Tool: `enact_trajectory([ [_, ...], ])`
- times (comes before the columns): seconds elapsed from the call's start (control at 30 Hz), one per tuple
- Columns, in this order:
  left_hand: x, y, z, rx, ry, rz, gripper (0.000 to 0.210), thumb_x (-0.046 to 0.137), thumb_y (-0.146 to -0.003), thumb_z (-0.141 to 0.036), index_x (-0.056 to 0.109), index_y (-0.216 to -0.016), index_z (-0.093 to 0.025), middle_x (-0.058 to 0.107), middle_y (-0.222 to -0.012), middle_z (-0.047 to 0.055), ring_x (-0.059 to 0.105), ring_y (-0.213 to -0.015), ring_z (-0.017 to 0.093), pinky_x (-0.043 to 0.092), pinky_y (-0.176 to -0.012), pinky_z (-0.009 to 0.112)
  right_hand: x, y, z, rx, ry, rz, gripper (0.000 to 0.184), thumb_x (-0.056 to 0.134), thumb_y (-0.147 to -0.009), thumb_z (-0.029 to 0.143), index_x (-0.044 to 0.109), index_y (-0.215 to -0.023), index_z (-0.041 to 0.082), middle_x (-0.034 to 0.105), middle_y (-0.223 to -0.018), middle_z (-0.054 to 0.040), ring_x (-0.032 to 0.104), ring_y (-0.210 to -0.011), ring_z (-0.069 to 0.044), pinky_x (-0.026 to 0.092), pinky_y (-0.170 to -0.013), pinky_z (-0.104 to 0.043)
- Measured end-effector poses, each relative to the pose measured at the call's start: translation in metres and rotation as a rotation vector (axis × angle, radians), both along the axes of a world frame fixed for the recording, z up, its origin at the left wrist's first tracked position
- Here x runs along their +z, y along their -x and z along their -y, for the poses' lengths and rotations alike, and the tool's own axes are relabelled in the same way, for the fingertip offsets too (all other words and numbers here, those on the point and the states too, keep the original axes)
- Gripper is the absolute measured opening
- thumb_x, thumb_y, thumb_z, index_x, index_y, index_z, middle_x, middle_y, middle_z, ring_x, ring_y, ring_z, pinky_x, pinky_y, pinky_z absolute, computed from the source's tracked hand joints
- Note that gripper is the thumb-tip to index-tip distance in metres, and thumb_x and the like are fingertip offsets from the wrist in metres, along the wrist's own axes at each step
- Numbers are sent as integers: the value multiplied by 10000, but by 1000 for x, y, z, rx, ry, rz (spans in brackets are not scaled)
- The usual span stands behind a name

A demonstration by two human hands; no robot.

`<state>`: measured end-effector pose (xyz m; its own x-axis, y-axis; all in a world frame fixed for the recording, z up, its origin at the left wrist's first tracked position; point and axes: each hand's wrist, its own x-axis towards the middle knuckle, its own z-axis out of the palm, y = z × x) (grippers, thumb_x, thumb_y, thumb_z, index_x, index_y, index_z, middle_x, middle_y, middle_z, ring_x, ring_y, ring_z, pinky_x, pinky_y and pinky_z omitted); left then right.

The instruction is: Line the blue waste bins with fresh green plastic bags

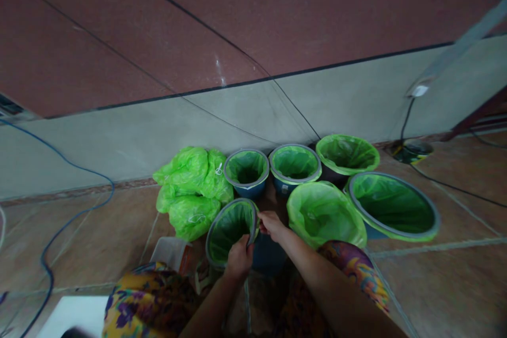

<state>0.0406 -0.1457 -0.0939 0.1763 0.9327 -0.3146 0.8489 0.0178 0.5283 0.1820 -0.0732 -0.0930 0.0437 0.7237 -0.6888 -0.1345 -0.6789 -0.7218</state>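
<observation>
Green liner (229, 227) pinched at the grey rim (251, 211) by your left hand (238, 260) and right hand (271, 223); tug unevenly and it likely slips off or tears.

I have both bare forearms reaching forward and close together, my left hand (238, 260) curled with its fingers pinched shut, my right hand (271, 223) just beyond it, knuckles up, fingers likewise pinched closed.

Brown tiled floor (435, 285), grey lower wall (119, 142), maroon upper wall (277, 10), blue cable (59, 222), dim light
</observation>
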Motion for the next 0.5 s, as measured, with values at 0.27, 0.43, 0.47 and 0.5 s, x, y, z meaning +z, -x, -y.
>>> enact_trajectory([
  [0.27, 6, 9, 3, -133, 59, -240, 272, 413, -950, -269, 588, -1128, -162, 715, -989, 104, 674, -976, 219, 445, -853, 293, -6, 2, 1, -77, 9, 100, 216, 512, -785, 41, 517, -620, 181, 421, -423, 69, 436, -392, -70, 329, -417, -172],
  [0.43, 7, 33, -1, -205, 56, -272, 269, 433, -938, -274, 603, -1127, -185, 708, -1052, 98, 648, -1043, 225, 447, -893, 301, -8, 2, 5, -66, -8, 88, 192, 495, -760, 71, 505, -607, 185, 430, -414, 68, 439, -384, -72, 325, -410, -168],
  [0.47, 6, 39, -1, -219, 51, -257, 256, 441, -932, -269, 615, -1101, -189, 707, -1051, 94, 644, -1046, 225, 450, -894, 301, -9, 2, 5, -61, -14, 81, 187, 490, -761, 82, 500, -606, 185, 440, -421, 66, 442, -387, -73, 324, -408, -167],
  [0.5, 4, 46, -1, -235, 47, -240, 244, 446, -926, -260, 628, -1074, -191, 708, -1045, 91, 642, -1045, 224, 454, -896, 301, -9, 2, 6, -55, -20, 76, 185, 484, -765, 93, 493, -606, 186, 447, -429, 65, 444, -391, -73, 321, -406, -167],
])
